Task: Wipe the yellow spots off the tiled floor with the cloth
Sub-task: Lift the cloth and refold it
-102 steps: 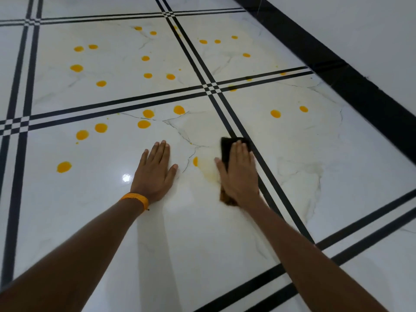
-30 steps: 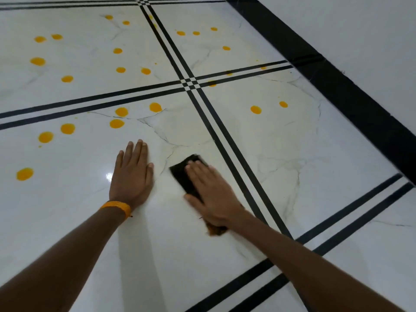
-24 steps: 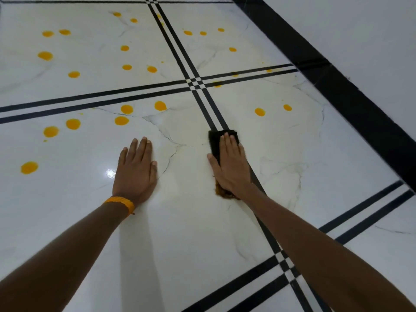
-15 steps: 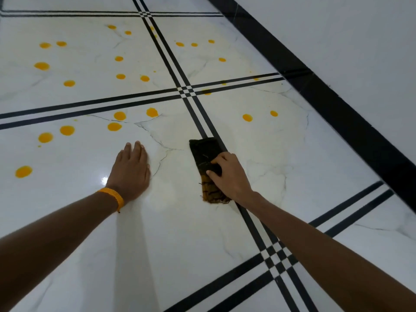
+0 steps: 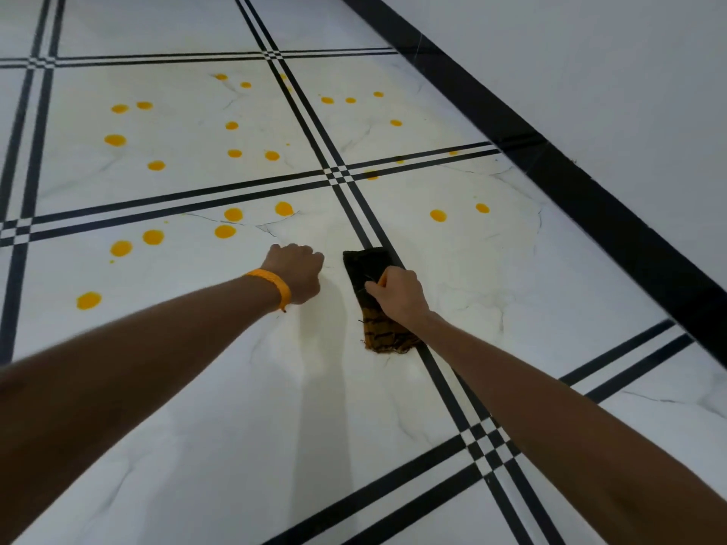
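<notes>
A dark folded cloth (image 5: 364,265) with an orange-striped near end lies on the white tiled floor (image 5: 244,387), across a black double line. My right hand (image 5: 397,295) pinches the cloth at its middle with curled fingers. My left hand (image 5: 296,275), with an orange wristband, is curled into a fist on the floor just left of the cloth and holds nothing. Several yellow spots (image 5: 225,231) dot the tiles beyond my left hand. Two more yellow spots (image 5: 438,215) lie on the tile to the right of the line.
A white wall (image 5: 590,72) with a black skirting band (image 5: 590,198) runs along the right side. Black double lines (image 5: 338,179) cross the floor between the tiles. A faint yellowish smear shows on the tile around the cloth.
My left hand went from flat on the floor to a curled fist. My right hand stopped pressing flat on the cloth and now pinches it; the cloth's striped near end lies uncovered.
</notes>
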The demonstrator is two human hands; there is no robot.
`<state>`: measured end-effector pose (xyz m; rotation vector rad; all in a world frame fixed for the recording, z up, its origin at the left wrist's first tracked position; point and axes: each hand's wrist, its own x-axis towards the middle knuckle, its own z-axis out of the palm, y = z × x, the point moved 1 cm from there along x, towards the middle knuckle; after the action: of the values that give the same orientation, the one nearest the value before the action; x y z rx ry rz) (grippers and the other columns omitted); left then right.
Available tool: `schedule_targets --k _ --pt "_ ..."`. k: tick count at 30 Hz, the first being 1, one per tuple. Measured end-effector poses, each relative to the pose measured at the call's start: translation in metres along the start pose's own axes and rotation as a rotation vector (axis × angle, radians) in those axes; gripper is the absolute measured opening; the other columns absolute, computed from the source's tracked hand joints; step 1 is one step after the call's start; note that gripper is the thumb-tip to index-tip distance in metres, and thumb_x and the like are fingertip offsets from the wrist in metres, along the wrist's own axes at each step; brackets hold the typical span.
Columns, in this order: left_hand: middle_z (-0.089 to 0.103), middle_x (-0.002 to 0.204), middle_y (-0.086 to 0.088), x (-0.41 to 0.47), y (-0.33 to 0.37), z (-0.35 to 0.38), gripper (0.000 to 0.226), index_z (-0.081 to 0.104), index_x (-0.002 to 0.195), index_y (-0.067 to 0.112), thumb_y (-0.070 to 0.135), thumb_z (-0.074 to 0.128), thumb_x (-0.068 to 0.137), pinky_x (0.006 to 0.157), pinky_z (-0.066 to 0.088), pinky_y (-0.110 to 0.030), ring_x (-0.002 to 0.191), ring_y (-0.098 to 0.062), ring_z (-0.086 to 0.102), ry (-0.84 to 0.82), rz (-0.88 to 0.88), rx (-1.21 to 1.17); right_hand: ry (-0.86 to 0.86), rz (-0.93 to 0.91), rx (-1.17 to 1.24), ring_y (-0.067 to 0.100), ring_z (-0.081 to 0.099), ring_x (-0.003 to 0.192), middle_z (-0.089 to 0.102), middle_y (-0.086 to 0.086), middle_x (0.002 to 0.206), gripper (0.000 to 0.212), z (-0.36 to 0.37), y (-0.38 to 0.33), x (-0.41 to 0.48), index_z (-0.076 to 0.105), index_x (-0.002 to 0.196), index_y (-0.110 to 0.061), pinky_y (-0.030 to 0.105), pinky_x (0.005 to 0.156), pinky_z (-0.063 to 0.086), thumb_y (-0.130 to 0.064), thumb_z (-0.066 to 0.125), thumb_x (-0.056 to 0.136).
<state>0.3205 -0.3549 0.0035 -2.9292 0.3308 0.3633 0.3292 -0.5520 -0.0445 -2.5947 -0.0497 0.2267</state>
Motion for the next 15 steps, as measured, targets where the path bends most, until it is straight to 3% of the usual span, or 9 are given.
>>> schedule_targets --k 3,5,8,11,15 --pt "0.06 0.114 -0.01 0.001 0.01 -0.004 0.03 0.054 0.119 0.011 0.019 0.042 0.092 0.091 0.043 -0.042 0.106 -0.031 0.057 -0.041 -0.007 -0.006 -0.006 0.055 -0.025 0.02 0.063 0.083 0.064 0.008 0.085 0.027 0.004 0.001 0.004 0.064 0.096 -0.005 0.033 0.082 0.054 -0.03 0.071 0.094" --pt "0.061 0.112 -0.011 0.0 0.016 -0.002 0.031 0.054 0.12 0.01 0.02 0.044 0.092 0.093 0.046 -0.043 0.105 -0.031 0.057 -0.024 -0.01 -0.066 -0.026 0.103 0.005 0.026 0.067 0.094 0.07 0.013 0.095 0.026 0.001 0.003 0.01 0.069 0.098 -0.003 0.034 0.089 0.055 -0.027 0.075 0.09" --pt "0.061 0.12 -0.013 -0.003 0.027 0.005 0.037 0.053 0.128 0.01 0.022 0.048 0.093 0.095 0.048 -0.044 0.11 -0.033 0.057 -0.016 -0.084 -0.39 -0.112 0.173 0.114 0.028 0.068 0.099 0.073 0.015 0.1 0.025 -0.01 0.007 0.018 0.073 0.097 -0.001 0.037 0.095 0.055 -0.024 0.079 0.087" --pt "0.061 0.126 -0.013 -0.004 0.042 0.008 0.039 0.054 0.129 0.013 0.02 0.052 0.091 0.095 0.051 -0.043 0.11 -0.032 0.058 -0.039 -0.117 -0.712 -0.172 0.261 0.333 0.023 0.068 0.09 0.072 0.011 0.093 0.02 -0.017 0.014 0.015 0.074 0.095 -0.004 0.038 0.096 0.057 -0.021 0.079 0.087" --pt "0.064 0.117 -0.015 0.003 0.05 -0.006 0.034 0.059 0.121 0.01 0.009 0.053 0.088 0.091 0.053 -0.042 0.104 -0.031 0.06 0.071 -0.124 -0.955 -0.217 0.315 0.596 0.02 0.066 0.089 0.068 0.009 0.089 0.012 -0.032 0.023 0.007 0.072 0.091 -0.004 0.029 0.085 0.059 -0.014 0.078 0.088"
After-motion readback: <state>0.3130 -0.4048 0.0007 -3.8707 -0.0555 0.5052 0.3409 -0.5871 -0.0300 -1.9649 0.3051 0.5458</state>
